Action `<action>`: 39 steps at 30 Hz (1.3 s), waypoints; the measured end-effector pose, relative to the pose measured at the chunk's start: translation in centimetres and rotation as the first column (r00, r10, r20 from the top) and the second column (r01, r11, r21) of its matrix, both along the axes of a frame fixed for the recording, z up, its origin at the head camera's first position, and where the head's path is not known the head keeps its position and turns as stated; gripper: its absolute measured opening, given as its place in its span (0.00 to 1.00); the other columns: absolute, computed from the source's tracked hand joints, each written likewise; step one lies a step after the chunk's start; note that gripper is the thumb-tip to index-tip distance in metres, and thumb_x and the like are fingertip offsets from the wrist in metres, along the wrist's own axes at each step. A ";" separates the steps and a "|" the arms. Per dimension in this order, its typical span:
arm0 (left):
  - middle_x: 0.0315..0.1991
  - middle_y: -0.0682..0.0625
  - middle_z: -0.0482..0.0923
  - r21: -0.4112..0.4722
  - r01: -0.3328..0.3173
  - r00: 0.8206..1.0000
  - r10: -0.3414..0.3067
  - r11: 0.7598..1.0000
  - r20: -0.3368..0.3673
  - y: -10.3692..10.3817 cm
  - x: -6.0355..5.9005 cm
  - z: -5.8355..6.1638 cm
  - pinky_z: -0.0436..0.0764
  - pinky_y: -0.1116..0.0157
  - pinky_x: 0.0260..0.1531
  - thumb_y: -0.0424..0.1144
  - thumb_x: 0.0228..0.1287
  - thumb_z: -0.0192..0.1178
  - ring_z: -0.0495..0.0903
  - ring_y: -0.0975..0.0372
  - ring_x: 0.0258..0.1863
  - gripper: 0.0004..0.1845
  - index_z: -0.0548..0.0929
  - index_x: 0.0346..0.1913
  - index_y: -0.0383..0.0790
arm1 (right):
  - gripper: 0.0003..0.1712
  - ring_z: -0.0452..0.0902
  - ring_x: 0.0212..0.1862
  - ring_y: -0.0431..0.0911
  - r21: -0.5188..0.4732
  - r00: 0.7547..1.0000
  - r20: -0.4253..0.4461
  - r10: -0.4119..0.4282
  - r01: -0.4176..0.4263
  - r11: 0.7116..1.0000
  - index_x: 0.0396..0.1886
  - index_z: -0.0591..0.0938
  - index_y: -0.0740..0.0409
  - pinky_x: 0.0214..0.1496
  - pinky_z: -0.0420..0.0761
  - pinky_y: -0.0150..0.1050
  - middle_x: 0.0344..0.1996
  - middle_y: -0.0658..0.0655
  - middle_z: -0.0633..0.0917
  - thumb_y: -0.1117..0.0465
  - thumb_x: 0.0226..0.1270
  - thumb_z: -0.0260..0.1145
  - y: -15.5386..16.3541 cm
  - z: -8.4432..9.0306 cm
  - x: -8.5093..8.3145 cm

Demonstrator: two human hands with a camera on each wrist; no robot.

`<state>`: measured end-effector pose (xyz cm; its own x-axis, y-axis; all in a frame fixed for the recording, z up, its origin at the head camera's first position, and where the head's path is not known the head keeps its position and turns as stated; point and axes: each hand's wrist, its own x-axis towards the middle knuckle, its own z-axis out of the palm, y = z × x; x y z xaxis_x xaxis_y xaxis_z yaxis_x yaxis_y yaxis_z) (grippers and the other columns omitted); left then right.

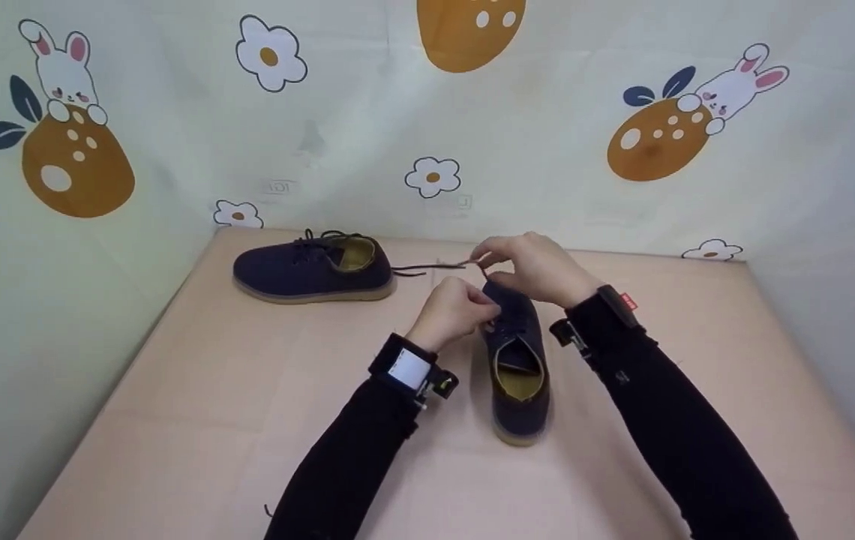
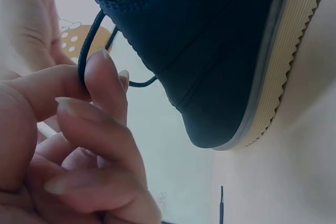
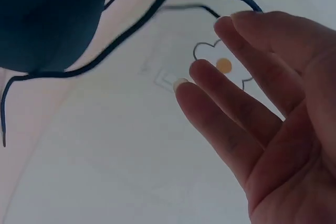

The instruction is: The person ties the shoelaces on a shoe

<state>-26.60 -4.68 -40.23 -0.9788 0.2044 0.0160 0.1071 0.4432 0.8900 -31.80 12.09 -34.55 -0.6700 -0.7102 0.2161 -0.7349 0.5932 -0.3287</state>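
While the left hand (image 1: 454, 313) pinches the lace (image 2: 89, 43) between thumb and index finger, its other fingers lie loosely curled, free of the cord. The right hand (image 1: 541, 268) appears to pinch lace between thumb and index finger also, its remaining fingers extended and spaced; the exact contact is partly hidden. The near shoe (image 1: 515, 331) stands on its sole below and beside the fingers, toe pointing away from the person. The second shoe (image 1: 300, 274) stands left of the fingers, with a loose strand (image 1: 427, 267) between.

Possible faults, by judgement:
Slip: the left pinch bears on one thin length at the fingertips; a tug from the right could draw it out.
Snag: several lengths run close to the right fingertips; pulling the wrong one could cause a tangle.
Shift: neither hand visibly braces the near shoe; uneven tension could turn it on the tabletop (image 1: 247, 375).
Catch: the loose strand lies close to the second shoe and could foul it.

Markings: the red tag (image 1: 628, 301) on the right wristband (image 1: 609, 306), behind the fingers, bears pale characters too small to read. Beyond the fingers, the wall covering (image 1: 352, 150) shows faint marks; one resembles an "L", another is illegible. No brand is legible on either shoe.
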 end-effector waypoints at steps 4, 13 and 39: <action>0.19 0.52 0.84 -0.004 0.005 1.000 -0.005 1.000 0.005 0.1 0.0 0.0 0.67 0.74 0.14 0.34 0.60 0.66 0.72 0.69 0.12 0.06 0.91 0.30 0.36 | 0.32 0.85 0.43 0.50 0.028 0.998 0.062 -0.030 0.028 0.999 0.68 0.74 0.52 0.45 0.81 0.47 0.40 0.54 0.89 0.70 0.64 0.66 0.5 -0.5 0.2; 0.23 0.49 0.86 -0.062 0.007 1.000 -0.005 0.998 0.029 0.0 0.0 0.1 0.68 0.73 0.14 0.37 0.63 0.65 0.73 0.68 0.13 0.07 0.90 0.32 0.38 | 0.03 0.76 0.25 0.39 -0.054 0.989 0.028 -0.145 0.147 0.988 0.34 0.88 0.54 0.30 0.76 0.39 0.23 0.45 0.83 0.59 0.64 0.71 2.7 -1.8 4.5; 0.50 0.48 0.81 -0.013 0.035 0.998 -0.035 0.999 -0.050 0.3 -0.4 -0.9 0.74 0.62 0.44 0.41 0.65 0.62 0.77 0.56 0.50 0.06 0.85 0.35 0.43 | 0.07 0.68 0.18 0.38 -0.137 0.971 0.051 -0.234 0.239 0.961 0.27 0.83 0.50 0.23 0.68 0.37 0.15 0.43 0.74 0.57 0.62 0.73 1.9 -4.6 7.7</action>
